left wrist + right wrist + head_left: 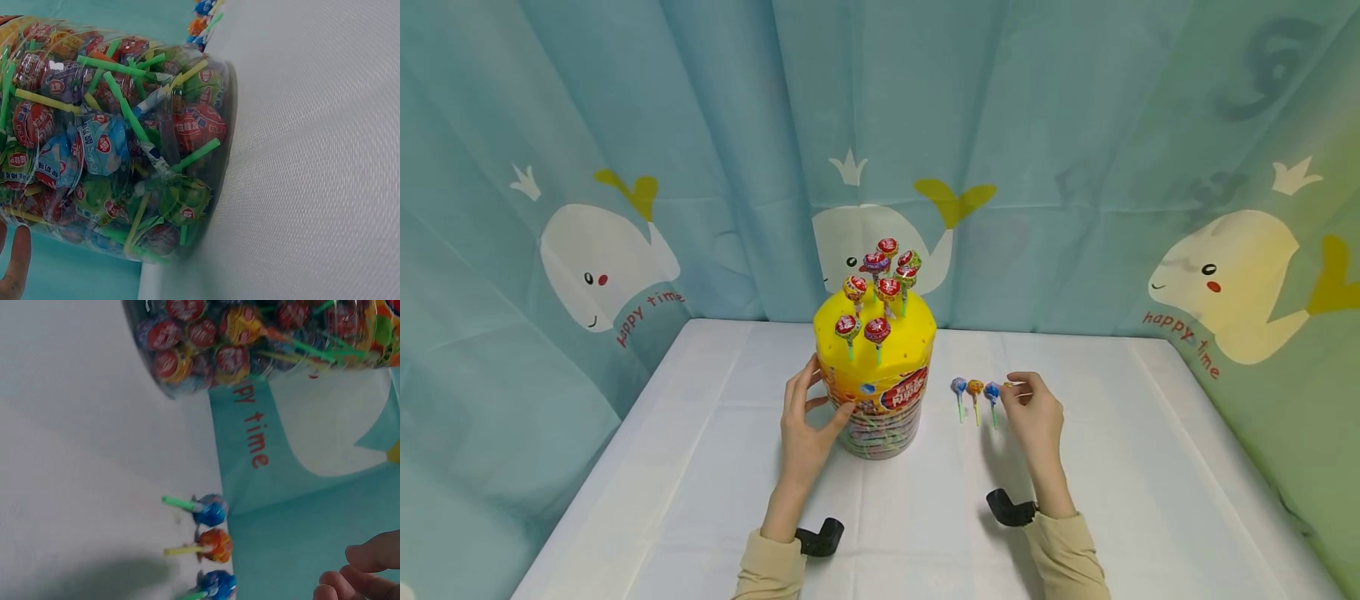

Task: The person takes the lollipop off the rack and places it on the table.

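Note:
A tall clear jar point(880, 429) of wrapped lollipops, with a bulging yellow top point(880, 304), stands upright on the table. Several lollipops point(887, 290) stick up from that top. My left hand point(805, 425) holds the jar's left side, thumb at the front and fingers around the side. In the left wrist view, packed candies point(103, 144) show through its wall. My right hand point(1033, 412) is just right of a row of lollipops, including a blue one point(992, 390) and an orange one point(975, 387). A small orange-yellow bit point(1010, 384) shows at its fingertips; I cannot tell whether they pinch it.
The table point(1120, 467) has a white cloth. Behind it hangs a blue-green curtain point(1060, 167) printed with whales. Black curved pieces point(1011, 508) sit at both wrists, beside the beige sleeves point(1067, 558).

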`<state>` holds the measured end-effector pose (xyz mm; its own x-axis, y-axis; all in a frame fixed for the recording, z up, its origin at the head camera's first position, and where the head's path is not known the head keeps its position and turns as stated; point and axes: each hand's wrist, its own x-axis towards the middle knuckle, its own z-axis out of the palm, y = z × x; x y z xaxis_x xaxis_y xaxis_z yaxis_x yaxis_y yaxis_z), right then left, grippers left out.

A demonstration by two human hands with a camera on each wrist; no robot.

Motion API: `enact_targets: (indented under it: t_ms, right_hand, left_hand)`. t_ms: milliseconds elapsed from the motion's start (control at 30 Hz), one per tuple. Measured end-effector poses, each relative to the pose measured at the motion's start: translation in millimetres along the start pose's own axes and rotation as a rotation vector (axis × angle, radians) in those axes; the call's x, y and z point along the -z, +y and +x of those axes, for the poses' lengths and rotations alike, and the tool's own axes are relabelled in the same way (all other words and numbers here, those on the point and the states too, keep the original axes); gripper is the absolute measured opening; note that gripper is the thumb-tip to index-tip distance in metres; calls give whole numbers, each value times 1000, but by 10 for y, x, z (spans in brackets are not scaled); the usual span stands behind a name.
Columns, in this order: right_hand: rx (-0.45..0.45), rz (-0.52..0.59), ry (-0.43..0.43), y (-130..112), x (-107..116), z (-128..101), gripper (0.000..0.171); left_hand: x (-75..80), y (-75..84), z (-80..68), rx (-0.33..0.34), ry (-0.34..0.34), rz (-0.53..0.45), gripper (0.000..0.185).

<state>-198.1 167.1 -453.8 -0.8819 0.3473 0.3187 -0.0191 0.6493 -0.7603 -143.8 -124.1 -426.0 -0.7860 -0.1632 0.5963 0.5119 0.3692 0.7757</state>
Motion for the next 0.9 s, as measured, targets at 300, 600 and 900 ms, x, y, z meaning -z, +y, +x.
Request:
enact_targets:
  t_ms: [300,600,900]
  right_hand:
    - [65,109,33,-274,20,-1,19]
    - [143,254,49,-601,44,-2,19]
    - [193,389,1,-893,48,1,21]
  left_hand:
    - [-2,9,1,17,-2,2,77]
    - [1,14,2,20,-2,-2,77]
    - [-2,10,3,16,-4,10,77]
